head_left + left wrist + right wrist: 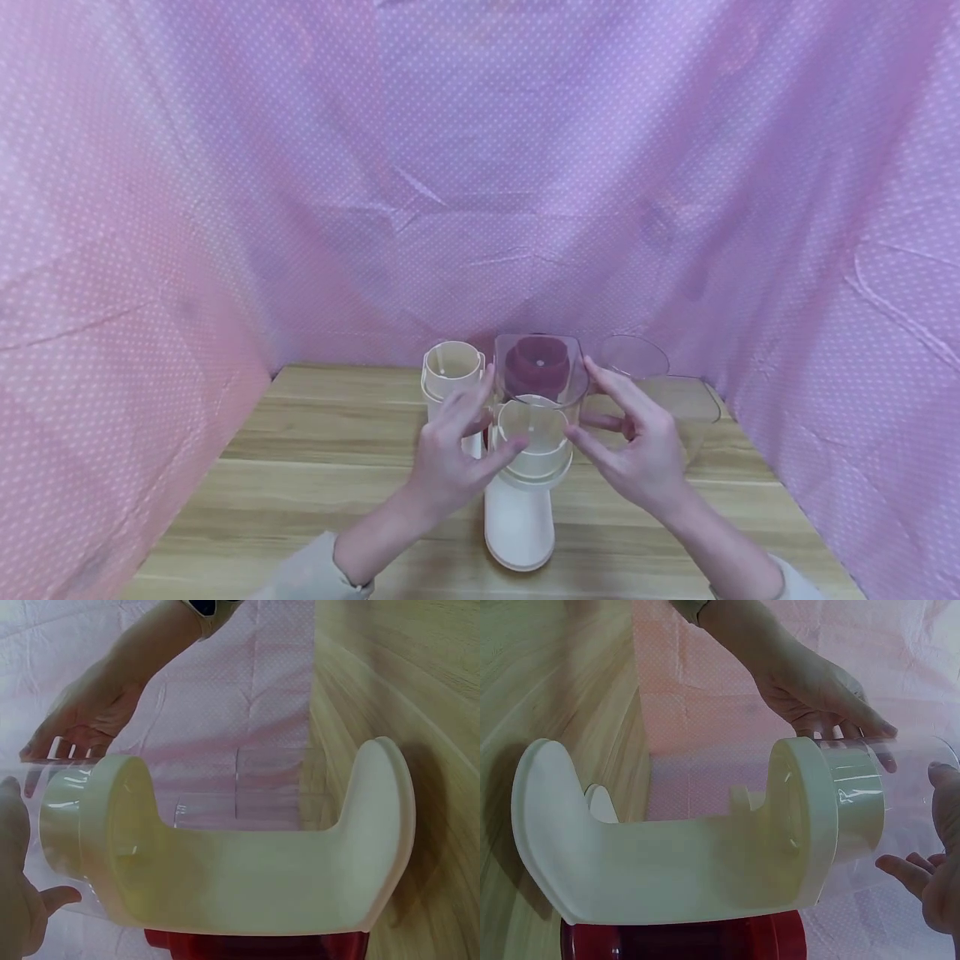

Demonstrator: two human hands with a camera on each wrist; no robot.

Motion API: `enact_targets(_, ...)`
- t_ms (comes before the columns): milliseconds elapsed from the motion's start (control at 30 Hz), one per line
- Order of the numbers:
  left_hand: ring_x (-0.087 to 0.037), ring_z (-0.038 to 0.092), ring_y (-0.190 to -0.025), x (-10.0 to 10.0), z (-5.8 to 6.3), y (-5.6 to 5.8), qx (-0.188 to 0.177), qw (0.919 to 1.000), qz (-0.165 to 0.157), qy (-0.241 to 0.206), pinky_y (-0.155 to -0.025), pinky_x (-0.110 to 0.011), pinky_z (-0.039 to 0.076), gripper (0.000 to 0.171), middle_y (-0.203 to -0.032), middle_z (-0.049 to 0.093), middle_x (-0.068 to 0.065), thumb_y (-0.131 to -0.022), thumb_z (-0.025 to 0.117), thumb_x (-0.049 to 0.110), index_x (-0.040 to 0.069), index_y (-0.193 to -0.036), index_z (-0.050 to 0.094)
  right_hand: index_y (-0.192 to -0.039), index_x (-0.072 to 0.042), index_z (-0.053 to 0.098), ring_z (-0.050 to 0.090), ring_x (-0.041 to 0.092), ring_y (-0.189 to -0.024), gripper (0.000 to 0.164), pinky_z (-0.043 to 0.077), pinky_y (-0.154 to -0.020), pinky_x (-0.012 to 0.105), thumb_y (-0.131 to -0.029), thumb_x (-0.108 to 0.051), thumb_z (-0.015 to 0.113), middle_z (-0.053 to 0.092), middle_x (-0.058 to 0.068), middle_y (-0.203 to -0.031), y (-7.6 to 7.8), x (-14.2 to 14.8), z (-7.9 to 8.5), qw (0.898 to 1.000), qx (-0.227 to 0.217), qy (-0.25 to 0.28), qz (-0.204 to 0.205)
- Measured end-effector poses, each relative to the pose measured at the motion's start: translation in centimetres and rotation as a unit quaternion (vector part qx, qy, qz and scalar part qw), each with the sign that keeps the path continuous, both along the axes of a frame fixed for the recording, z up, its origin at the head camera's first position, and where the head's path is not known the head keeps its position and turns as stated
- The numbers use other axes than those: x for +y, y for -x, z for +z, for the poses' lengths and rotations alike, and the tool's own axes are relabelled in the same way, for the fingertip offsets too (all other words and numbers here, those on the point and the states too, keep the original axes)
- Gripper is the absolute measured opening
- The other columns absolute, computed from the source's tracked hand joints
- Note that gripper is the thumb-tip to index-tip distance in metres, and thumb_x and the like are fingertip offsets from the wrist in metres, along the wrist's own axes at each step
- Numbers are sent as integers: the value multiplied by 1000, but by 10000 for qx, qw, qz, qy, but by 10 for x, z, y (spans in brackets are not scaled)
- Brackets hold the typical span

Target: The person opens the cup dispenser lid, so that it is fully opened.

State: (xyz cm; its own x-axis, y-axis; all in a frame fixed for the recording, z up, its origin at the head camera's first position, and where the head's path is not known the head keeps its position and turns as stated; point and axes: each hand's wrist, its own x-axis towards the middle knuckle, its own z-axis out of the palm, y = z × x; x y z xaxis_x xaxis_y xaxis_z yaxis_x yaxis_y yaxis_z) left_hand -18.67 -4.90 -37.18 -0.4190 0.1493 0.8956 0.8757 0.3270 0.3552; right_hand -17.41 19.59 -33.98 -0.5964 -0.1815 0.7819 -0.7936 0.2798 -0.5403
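A clear plastic container (pixel 911 799) with a wide rim sits over the round collar at the top of a cream dispenser stand (pixel 519 525). My left hand (pixel 453 454) holds the container's left side, fingers up along the wall and thumb near the collar. On the opposite side my right hand (pixel 637 446) grips it, fingers and thumb spread on the wall. The stand is upright on the table, its foot toward me. Behind it is a dark red stand (pixel 690 943), seen partly through the clear wall.
Another cream stand (pixel 453 367) is at the back left, partly hidden by my left hand. Two clear containers (pixel 686 400) stand at the back right, behind my right hand. A pink dotted cloth (pixel 480 183) walls in the wooden table (pixel 315 492).
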Motion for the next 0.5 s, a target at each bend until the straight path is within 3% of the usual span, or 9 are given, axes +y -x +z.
enact_targets(300,-24,68,-99,1,-10,3,233,9997,77,-5,-76,-23,65,76,-119,76,-16,-100,72,46,-2,-154,51,-146,9,57,66,4,-118,87,65,-78,27,-66,26,85,70,12,-131,2,0,-11,9999,11,108,110)
enact_targets(500,-23,68,-100,1,-14,0,11,10000,41,4,-77,-21,64,76,-128,76,-15,-99,72,47,3,-157,50,-146,9,57,66,4,-119,85,65,-78,29,-66,26,84,71,11,-131,2,2,-16,9998,19,121,145)
